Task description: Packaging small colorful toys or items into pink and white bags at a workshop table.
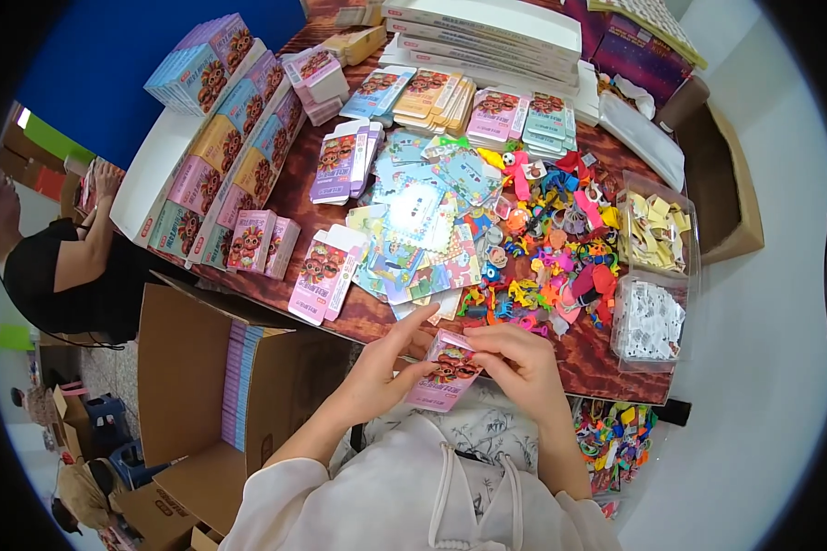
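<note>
A small pink card box (441,372) with cartoon figures is held upright but tilted in front of my body, at the table's near edge. My left hand (377,378) grips its left side, the thumb across the front and the index finger stretched up. With thumb and fingertips my right hand (524,363) pinches the box's upper right edge, by the top opening. Just beyond lie a flat pink box (322,275), a spread of printed cards (413,220) and a heap of colourful small plastic toys (551,248).
Filled display trays (216,165) stand at the left, with stacks of flat boxes (432,92) at the back. Clear bins (648,321) hold small packets on the right. An open carton (188,367) stands beside the table at left. Another person (64,257) sits farther left.
</note>
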